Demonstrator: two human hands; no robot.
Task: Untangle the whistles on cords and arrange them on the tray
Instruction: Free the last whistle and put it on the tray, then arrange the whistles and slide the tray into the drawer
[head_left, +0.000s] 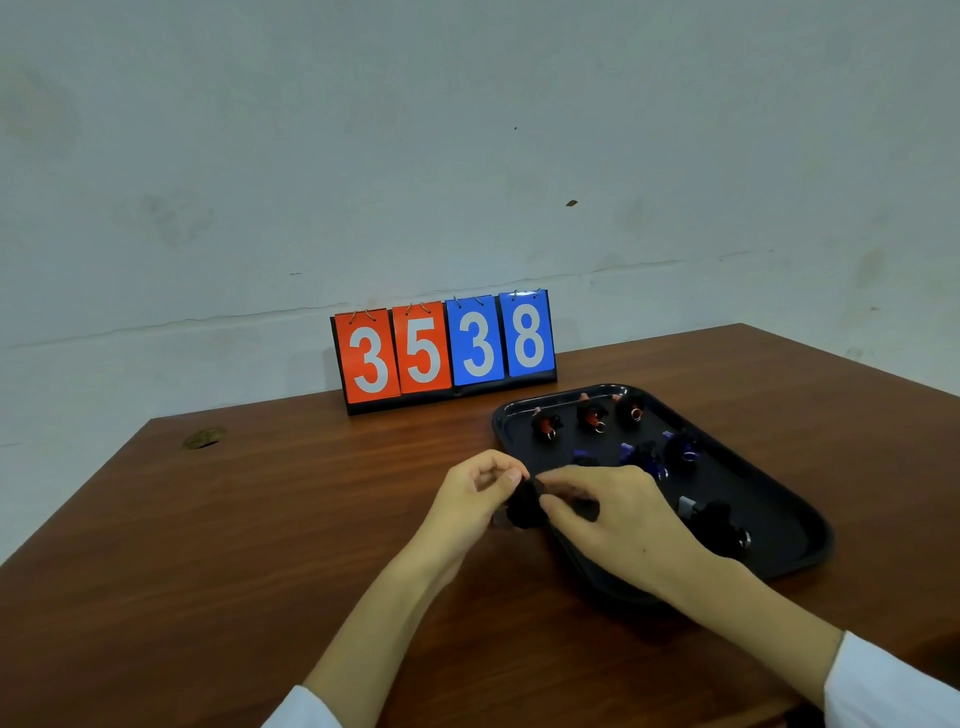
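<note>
Holding one cord bundle; seven whistles fill the tray.

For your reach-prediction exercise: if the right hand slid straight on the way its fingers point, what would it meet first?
The right hand points left, so it would probably first meet the black cord bundle pinched between both hands, then the left hand just beyond. Depth is unclear.

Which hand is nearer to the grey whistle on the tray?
Right. The right hand lies just beside the grey whistle; the left hand is farther left, off the tray.
</note>
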